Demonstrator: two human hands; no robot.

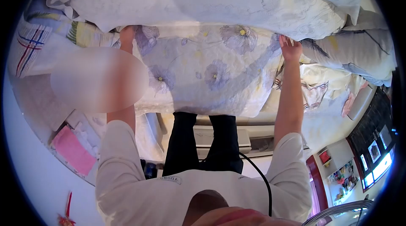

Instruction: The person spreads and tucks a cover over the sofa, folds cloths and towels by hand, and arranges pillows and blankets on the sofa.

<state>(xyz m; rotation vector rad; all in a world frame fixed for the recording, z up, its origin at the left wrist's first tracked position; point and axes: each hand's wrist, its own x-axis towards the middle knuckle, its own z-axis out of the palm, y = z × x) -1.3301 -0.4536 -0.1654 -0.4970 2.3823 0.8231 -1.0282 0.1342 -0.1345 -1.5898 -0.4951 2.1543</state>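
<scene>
A pale quilt (192, 69) with large grey-purple flowers spreads between my two hands and hangs down in front of my legs. At its upper left edge is my left hand (127, 35), closed on the quilt, with its fingertips hidden under a white fold. My right hand (291, 49) pinches the quilt's upper right edge, thumb and fingers partly showing. Just beyond both hands lies a broad white fold of bedding (203, 4) with faint outlined flowers. A blurred oval covers part of my left forearm.
Patterned bedding lies at left (36, 48), and a leaf-print pillow (359, 52) at right. Crumpled striped cloth (315, 90) is below that pillow. A pink cloth (74, 150) lies at lower left. Light drawers (203, 137) stand behind my legs; a black cable (264, 175) crosses my shirt.
</scene>
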